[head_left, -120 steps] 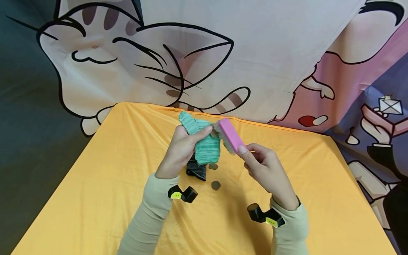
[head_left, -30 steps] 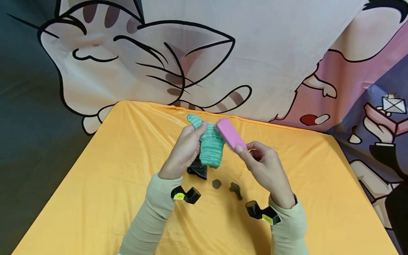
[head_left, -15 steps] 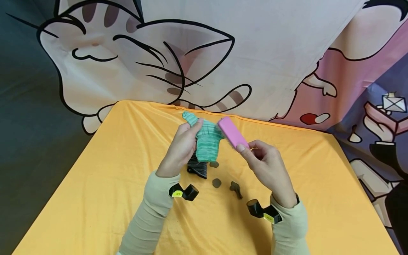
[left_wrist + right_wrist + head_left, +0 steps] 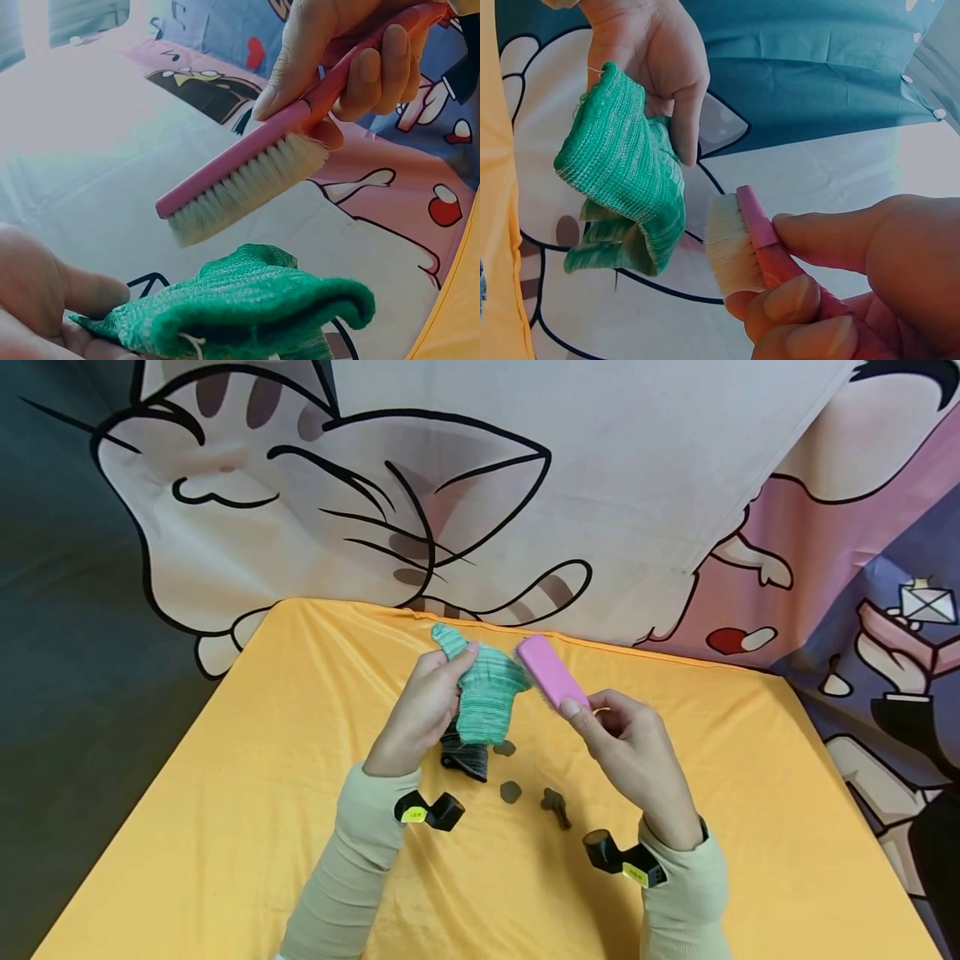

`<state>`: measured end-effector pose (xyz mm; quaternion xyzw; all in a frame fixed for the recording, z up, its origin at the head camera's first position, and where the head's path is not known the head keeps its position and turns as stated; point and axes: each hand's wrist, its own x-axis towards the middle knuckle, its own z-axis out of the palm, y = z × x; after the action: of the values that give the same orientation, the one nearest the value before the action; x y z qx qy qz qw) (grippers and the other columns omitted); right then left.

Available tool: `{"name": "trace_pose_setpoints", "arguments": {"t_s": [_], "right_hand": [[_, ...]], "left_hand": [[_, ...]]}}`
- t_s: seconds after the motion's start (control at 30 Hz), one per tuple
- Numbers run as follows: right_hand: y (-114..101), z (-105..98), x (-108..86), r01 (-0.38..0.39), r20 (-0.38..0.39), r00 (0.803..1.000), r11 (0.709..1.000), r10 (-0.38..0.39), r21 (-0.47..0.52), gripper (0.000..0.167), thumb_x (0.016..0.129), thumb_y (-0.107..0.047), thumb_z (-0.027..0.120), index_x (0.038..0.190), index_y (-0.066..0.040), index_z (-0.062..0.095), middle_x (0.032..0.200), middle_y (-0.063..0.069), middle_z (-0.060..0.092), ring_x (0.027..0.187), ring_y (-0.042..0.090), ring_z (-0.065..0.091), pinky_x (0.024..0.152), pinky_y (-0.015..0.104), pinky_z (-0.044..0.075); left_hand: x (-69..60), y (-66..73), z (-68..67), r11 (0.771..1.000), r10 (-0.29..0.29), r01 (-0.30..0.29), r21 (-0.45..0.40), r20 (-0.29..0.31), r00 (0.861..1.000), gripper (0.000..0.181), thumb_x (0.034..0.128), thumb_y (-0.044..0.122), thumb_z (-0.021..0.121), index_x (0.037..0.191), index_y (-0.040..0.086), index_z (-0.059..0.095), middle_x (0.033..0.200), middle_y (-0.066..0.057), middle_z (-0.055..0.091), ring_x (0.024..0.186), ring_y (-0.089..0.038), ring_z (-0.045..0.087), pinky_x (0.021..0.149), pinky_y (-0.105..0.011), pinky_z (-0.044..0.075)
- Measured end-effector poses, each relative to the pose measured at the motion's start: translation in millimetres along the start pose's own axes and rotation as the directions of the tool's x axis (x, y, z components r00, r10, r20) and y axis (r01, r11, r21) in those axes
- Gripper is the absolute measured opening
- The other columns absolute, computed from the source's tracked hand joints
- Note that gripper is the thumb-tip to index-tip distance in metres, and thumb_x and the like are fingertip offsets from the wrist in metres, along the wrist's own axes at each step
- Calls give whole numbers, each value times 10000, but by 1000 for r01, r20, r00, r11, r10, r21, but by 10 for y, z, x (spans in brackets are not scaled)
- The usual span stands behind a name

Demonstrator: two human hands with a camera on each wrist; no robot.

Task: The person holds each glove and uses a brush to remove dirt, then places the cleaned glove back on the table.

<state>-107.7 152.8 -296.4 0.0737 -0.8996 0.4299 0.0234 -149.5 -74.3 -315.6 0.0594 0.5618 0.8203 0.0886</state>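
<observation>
My left hand pinches a green striped knitted glove between thumb and fingers and holds it above the table. The glove's cuff opening faces the left wrist camera. My right hand grips the handle of a pink brush. In both wrist views the pale bristles stand a little apart from the glove. Below the glove, a dark grey knitted item lies on the table, partly hidden. Near it are a flat brown piece, another brown piece and a longer brown lump.
A yellow cloth covers the table. Behind its far edge hangs a printed cat curtain. Each wrist carries a small black camera, the left camera and the right camera. A dark object stands at the far right.
Four seconds ago a brown piece was between glove and brush; the longer brown lump now lies on the table. The glove has since shifted slightly left, and the brush has drawn slightly right.
</observation>
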Motion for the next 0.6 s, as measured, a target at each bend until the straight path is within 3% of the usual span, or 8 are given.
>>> {"name": "trace_pose_setpoints", "arguments": {"t_s": [0.23,0.53,0.6], "right_hand": [[5,-6,0,-3,-2,1000,1000,3,0,397,848,-516,574,885,-127,644,597,42,507,513,148,426,417,264,315],[7,-32,-6,-12,-12,1000,1000,12,-12,366,846,-522,572,868,-162,632,591,39,508,507,150,427,414,262,312],[10,-34,-3,-12,-14,1000,1000,12,-11,365,847,-519,574,869,-160,633,592,39,509,508,148,428,415,261,315]], "left_hand": [[3,21,-1,1000,9,-9,-19,-18,1000,307,986,251,430,777,28,454,578,18,396,400,-60,255,412,-178,236],[16,4,1,998,10,-13,-61,-45,999,229,948,215,516,830,19,527,661,-6,532,475,-52,426,455,-159,376],[25,-8,1,996,30,-33,-78,-41,999,201,931,191,549,889,-6,559,736,-26,590,562,-59,525,526,-170,457]]}}
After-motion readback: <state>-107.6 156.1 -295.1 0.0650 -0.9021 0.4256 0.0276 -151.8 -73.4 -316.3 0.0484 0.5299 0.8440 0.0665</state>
